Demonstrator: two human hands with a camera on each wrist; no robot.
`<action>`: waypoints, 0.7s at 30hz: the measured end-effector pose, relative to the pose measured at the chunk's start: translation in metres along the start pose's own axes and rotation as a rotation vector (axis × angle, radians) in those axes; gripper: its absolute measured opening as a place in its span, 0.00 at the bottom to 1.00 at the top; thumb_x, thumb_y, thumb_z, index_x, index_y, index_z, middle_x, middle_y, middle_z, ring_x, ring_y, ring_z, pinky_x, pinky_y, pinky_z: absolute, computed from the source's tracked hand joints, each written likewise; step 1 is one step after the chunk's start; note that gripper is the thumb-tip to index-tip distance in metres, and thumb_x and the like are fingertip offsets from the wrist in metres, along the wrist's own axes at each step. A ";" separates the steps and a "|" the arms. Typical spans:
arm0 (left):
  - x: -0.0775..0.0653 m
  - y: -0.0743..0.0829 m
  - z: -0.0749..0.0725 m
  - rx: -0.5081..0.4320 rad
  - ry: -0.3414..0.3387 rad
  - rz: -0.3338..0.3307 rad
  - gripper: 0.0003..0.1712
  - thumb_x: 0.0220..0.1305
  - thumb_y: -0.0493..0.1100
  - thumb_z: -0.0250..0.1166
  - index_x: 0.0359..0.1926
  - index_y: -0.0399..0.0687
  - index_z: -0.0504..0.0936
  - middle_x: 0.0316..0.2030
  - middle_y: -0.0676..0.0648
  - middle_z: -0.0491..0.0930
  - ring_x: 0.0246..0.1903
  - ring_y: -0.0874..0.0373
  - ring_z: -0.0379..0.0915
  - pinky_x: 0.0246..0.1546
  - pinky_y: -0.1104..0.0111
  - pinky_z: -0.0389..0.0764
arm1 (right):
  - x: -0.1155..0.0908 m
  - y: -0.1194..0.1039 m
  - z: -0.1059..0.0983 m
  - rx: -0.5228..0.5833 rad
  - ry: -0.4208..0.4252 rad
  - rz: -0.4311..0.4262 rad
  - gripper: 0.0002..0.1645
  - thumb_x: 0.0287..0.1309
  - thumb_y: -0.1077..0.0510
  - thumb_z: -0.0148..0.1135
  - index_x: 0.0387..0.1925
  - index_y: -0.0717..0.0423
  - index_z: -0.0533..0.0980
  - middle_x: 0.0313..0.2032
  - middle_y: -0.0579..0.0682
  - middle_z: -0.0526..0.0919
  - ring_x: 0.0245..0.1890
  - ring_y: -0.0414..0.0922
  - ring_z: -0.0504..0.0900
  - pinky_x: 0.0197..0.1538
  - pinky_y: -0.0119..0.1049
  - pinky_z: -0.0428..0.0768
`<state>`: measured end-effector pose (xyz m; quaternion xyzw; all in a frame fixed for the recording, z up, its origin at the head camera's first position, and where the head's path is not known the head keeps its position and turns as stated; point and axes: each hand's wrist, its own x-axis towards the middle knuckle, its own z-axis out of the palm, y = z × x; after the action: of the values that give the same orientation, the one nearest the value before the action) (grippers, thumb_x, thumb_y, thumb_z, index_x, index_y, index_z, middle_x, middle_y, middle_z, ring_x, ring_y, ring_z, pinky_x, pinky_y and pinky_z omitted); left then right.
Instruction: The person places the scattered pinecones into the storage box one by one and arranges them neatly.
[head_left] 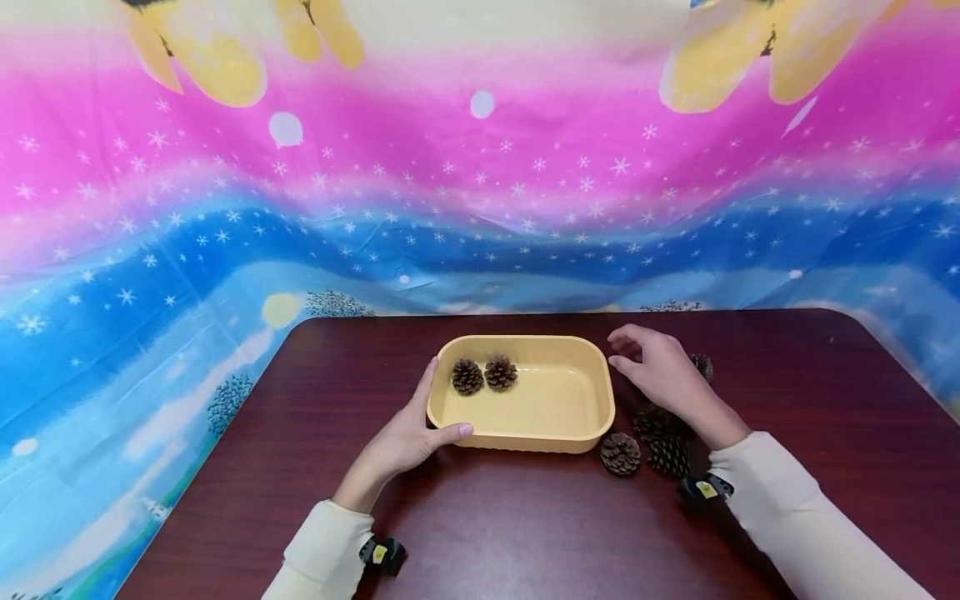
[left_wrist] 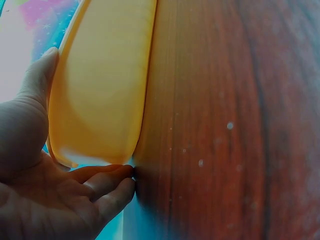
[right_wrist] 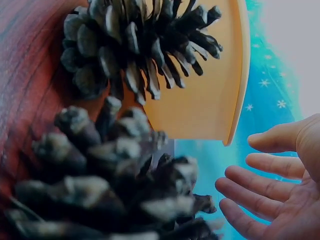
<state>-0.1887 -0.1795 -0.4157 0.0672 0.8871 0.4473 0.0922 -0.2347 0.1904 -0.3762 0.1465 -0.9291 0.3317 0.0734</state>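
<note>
A yellow plastic container sits on the table with two pine cones, one brown cone and another cone, side by side in its left part. My left hand holds the container's left end, thumb over the front rim and the other fingers along the end wall. My right hand hovers just off the container's right end, fingers loosely bent and nothing between them. Below and beside it lie several more pine cones, among them a front cone. In the right wrist view a large blurred cone stands close to the camera.
The dark red-brown wooden table has rounded far corners. Behind it hangs a pink and blue cloth with snowflakes. One pine cone lies farther back, partly hidden behind the right hand. Each wrist wears a black camera strap.
</note>
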 end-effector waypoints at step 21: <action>0.000 0.001 0.000 -0.024 -0.004 0.010 0.69 0.62 0.56 0.77 0.86 0.61 0.34 0.83 0.39 0.52 0.76 0.41 0.61 0.75 0.44 0.61 | -0.003 0.039 -0.034 -0.094 -0.043 0.062 0.21 0.67 0.62 0.66 0.59 0.67 0.78 0.56 0.71 0.83 0.57 0.69 0.80 0.55 0.64 0.78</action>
<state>-0.1883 -0.1791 -0.4153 0.0712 0.8812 0.4581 0.0924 -0.2431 0.2419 -0.3743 0.1210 -0.9491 0.2865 0.0498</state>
